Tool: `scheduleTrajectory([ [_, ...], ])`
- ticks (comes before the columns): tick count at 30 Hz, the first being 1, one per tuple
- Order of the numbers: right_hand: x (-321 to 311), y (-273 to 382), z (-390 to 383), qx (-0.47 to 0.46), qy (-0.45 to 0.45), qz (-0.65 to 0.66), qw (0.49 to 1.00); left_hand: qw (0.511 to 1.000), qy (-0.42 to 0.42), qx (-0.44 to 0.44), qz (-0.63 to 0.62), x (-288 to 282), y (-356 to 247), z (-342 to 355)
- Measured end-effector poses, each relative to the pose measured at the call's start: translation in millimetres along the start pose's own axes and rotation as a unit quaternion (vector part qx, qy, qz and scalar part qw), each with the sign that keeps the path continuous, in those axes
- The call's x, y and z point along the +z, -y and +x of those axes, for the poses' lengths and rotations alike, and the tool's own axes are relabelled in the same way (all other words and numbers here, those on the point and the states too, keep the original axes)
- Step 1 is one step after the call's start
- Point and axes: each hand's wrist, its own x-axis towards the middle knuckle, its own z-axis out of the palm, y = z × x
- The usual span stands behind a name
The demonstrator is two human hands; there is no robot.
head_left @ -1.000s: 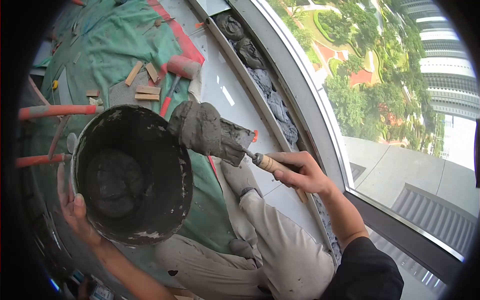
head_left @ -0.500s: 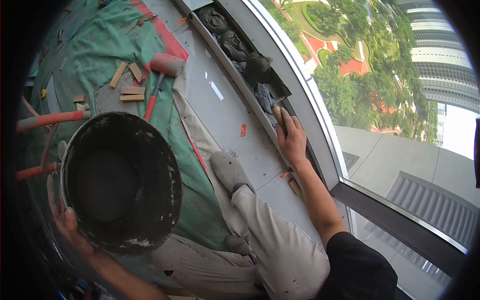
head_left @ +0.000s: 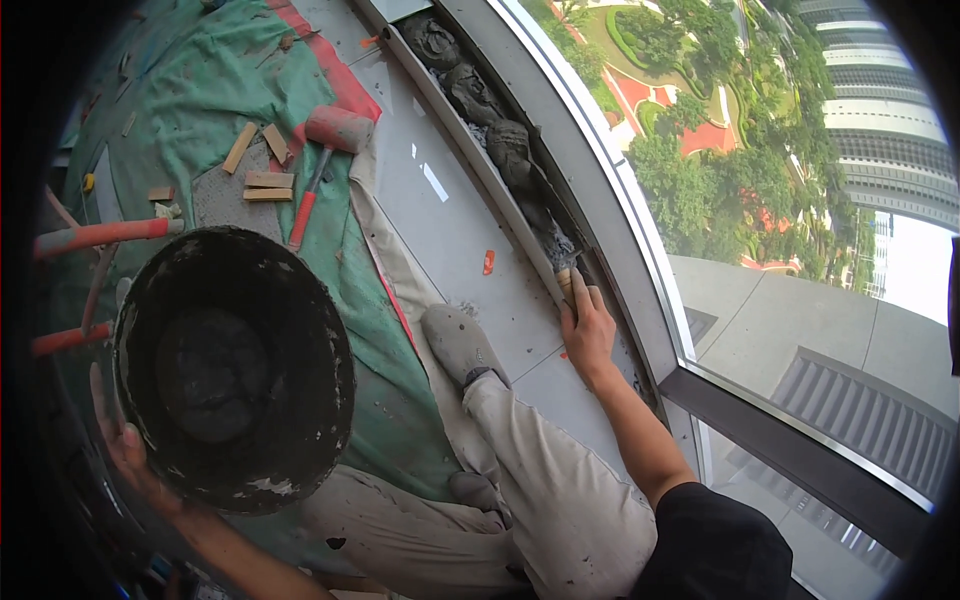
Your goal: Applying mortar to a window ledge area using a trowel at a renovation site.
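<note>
A: Along the right, trough status?
B: Bucket still at left. Third mortar lump now in trough; a second ago, that load sat on the trowel beside the bucket.
A: Trowel now?
B: Down in trough.
A: Hands?
B: Left hand spread against bucket's side. Right hand curled round trowel handle.

Daylight: bright, entering by window, right of bucket. Sky, far right of bucket: blown white. Bucket interior: deep shadow. Area below-left of bucket: dim, indistinct. Outer edges: black vignette, fisheye curvature.
</note>
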Motion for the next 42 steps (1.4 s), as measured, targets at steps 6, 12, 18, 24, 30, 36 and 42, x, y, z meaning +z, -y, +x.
scheduleTrajectory([
  [6,-1.7,2.0,3.7,0.001,-0.005,0.012,1.000,1.000,-0.008,-0.005,0.002,13.9,2.8,-3.7],
  [12,-38.7,27.2,5.5,-0.020,-0.039,0.088,0.995,0.999,-0.021,-0.008,-0.044,36.2,-8.2,-4.7],
  [18,-54.7,96.8,13.6,-0.276,-0.014,0.182,0.944,0.998,-0.044,0.017,-0.044,32.8,-20.2,2.0],
  [24,28.6,158.5,25.0,-0.496,0.110,0.208,0.836,0.990,-0.108,0.001,-0.093,24.8,-12.8,13.3],
  [30,17.2,121.9,24.3,-0.480,0.087,0.207,0.848,0.980,-0.170,-0.056,-0.091,-0.2,-8.8,21.9],
  [36,-46.0,88.8,36.6,-0.465,0.117,0.185,0.858,0.986,-0.127,-0.018,-0.105,6.6,-13.3,18.1],
  [42,-46.4,139.7,43.4,-0.153,0.469,0.438,0.751,0.992,-0.069,-0.011,-0.109,28.3,-23.6,32.3],
])
